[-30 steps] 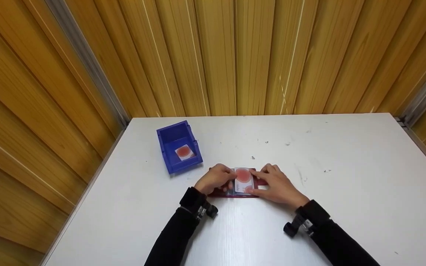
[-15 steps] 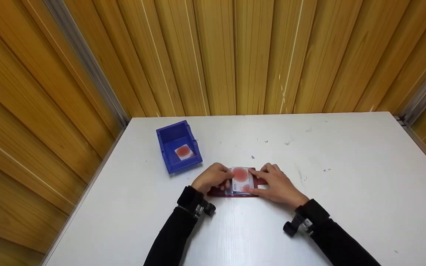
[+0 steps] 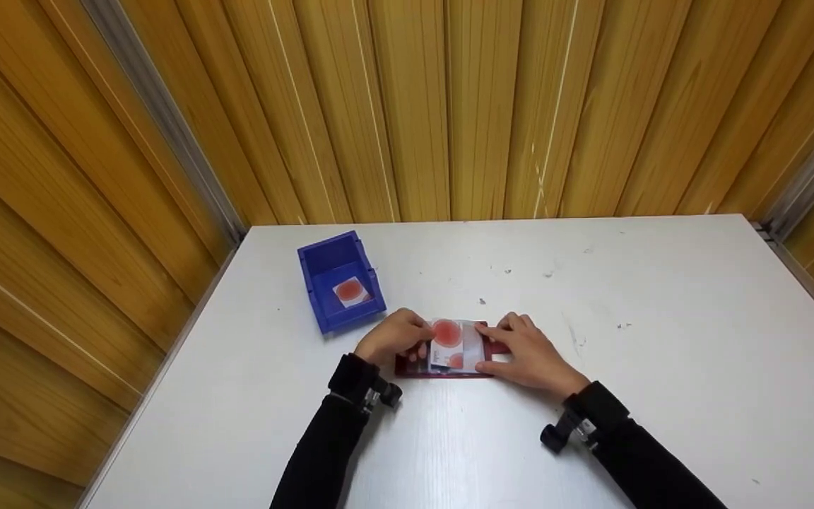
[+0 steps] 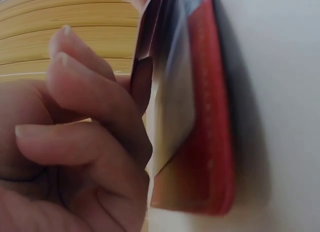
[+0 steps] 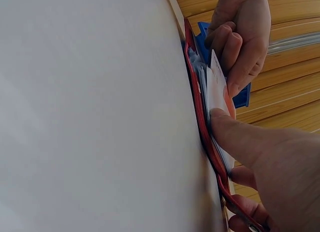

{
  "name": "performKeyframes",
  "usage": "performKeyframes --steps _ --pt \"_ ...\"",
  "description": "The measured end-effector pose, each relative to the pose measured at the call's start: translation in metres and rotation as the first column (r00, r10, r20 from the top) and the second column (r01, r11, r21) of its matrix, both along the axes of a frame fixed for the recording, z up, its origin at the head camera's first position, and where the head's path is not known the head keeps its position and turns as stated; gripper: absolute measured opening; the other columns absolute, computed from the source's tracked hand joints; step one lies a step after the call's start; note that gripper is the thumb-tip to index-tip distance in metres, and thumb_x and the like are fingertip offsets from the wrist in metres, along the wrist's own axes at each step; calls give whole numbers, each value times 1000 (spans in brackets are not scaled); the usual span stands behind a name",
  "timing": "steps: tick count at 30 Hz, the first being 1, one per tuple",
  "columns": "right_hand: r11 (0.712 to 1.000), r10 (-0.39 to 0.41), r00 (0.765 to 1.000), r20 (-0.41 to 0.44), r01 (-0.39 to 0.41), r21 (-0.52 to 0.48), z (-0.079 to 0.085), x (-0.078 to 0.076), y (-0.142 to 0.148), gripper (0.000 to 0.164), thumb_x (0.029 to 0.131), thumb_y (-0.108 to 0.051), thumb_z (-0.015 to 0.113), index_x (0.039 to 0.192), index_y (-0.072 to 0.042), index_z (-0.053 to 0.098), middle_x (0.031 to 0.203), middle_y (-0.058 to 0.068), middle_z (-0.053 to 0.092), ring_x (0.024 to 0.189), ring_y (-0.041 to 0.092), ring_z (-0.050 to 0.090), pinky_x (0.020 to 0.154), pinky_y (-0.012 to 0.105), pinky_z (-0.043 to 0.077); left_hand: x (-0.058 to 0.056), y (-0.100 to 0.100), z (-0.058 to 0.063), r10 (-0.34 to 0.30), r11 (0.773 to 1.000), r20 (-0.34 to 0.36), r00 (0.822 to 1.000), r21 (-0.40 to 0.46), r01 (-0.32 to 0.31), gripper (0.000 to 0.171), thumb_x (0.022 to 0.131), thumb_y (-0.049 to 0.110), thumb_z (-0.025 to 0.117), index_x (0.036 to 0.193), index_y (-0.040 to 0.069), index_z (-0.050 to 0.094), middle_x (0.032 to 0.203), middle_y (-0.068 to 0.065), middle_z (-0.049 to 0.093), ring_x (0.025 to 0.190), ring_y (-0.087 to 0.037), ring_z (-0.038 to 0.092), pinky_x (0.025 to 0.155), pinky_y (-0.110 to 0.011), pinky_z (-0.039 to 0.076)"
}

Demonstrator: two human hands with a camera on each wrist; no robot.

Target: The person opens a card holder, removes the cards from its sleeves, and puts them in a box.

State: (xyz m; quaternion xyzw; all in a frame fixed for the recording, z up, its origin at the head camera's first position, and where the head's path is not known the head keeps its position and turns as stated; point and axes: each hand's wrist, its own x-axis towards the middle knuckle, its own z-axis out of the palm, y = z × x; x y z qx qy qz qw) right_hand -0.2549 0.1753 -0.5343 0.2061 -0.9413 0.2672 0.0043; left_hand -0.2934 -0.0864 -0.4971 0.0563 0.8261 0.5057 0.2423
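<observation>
A red card wallet [image 3: 476, 375] with clear plastic sleeves [image 3: 475, 345] lies spread on the white table, below centre in the head view. Between the thumb and index finger of my left hand [image 3: 391, 338] is a white card [image 3: 447, 348] with red circles. The card sits partly off the right-hand sleeve, over the wallet's left half. My right hand [image 3: 535, 359] grips the wallet's right side, its thumb on the sleeves in the right wrist view. Close up in the left wrist view, the red cover [image 4: 212, 122] stands beside my curled left fingers [image 4: 95, 86].
A blue bin [image 3: 322, 311] stands to the left behind the hands, with another red-circled card [image 3: 352, 291] inside. The white table [image 3: 633, 283] reaches back to a wood-patterned wall [image 3: 478, 106]. A second such wall rises on the left.
My left hand has moved left with the card, sliding it away from the right hand and uncovering more of the sleeve. The right hand has stayed in place on the wallet.
</observation>
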Motion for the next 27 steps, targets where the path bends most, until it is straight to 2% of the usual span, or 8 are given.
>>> performKeyframes --steps 3,10,15,19,23,25,27 --pt "1000 1 1000 -4 -1 1 0 0 0 71 86 -47 82 146 -17 60 106 1 51 101 19 43 83 35 37 1 -3 4 0 1000 -28 1000 -10 -1 23 99 8 60 78 2 68 53 1 55 45 -8 46 46 -21 39" --pt "1000 -1 1000 -12 1 5 -1 0 1 71 86 -47 82 146 -17 60 107 0 52 102 19 44 84 35 38 3 -7 13 14 999 -43 999 -37 -16 23 99 6 58 78 0 67 53 1 54 46 -10 45 48 -24 40" --pt "1000 -2 1000 2 2 3 -1 0 0 71 86 -48 82 147 -18 60 106 0 51 101 18 43 83 34 36 3 -8 21 16 996 -107 994 -82 -24 20 97 5 58 81 -1 69 54 1 54 47 -9 48 49 -23 41" --pt "1000 -4 1000 5 4 1 -1 0 0 71 86 -47 82 147 -18 60 106 0 51 101 18 43 83 34 37 3 -12 31 38 995 -154 987 -84 -51 18 98 6 57 87 -1 70 55 0 55 48 -10 49 50 -24 40" --pt "1000 -3 1000 2 3 4 0 0 -1 71 86 -47 82 147 -18 60 106 0 51 101 18 43 83 35 37 1 -22 42 86 992 -211 974 -67 -103 19 101 9 57 93 -2 70 56 -1 55 47 -10 47 49 -23 40" --pt "1000 -3 1000 1 3 5 -1 0 -1 71 86 -48 82 147 -18 60 107 0 51 102 18 43 84 35 37 -1 -29 47 140 986 -241 960 -59 -159 19 102 11 59 96 -2 71 58 -1 55 49 -10 48 49 -23 39" --pt "1000 -1 1000 3 1 4 -1 0 -1 72 86 -48 81 147 -18 59 108 0 51 102 18 43 84 35 37 -4 -39 52 207 971 -275 939 -63 -232 18 102 14 61 99 1 73 61 0 56 52 -11 51 50 -23 41"
